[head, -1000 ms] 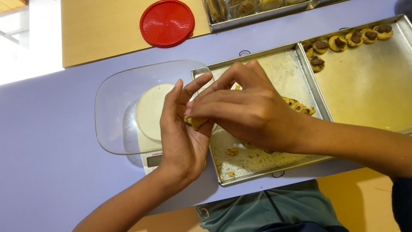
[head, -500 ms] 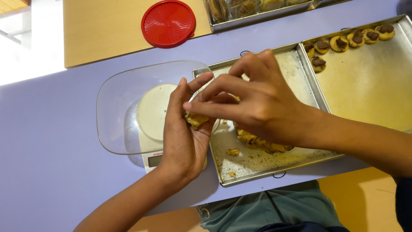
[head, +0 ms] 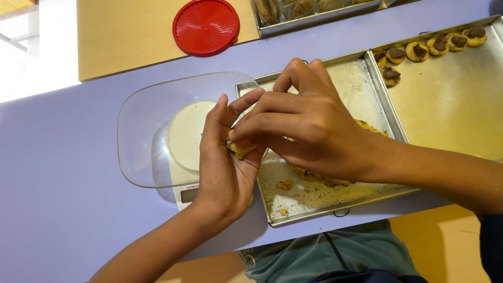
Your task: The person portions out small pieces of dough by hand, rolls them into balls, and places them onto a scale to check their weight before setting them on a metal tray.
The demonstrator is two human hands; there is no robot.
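Two hands pinching dough lump [head: 241, 149], crumbs in tray [head: 335, 202]

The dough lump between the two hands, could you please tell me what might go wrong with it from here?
The dough lump is small and pinched by the left hand and right hand above the gap between the clear scale bowl and the crumb-strewn tray; bits could drop onto the table. The right forearm lies over dough pieces on that tray and might squash them.

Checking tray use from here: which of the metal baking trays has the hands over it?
The middle tray, strewn with dough scraps; the right hand is over it. The right tray holds topped cookies; the far tray is apart.
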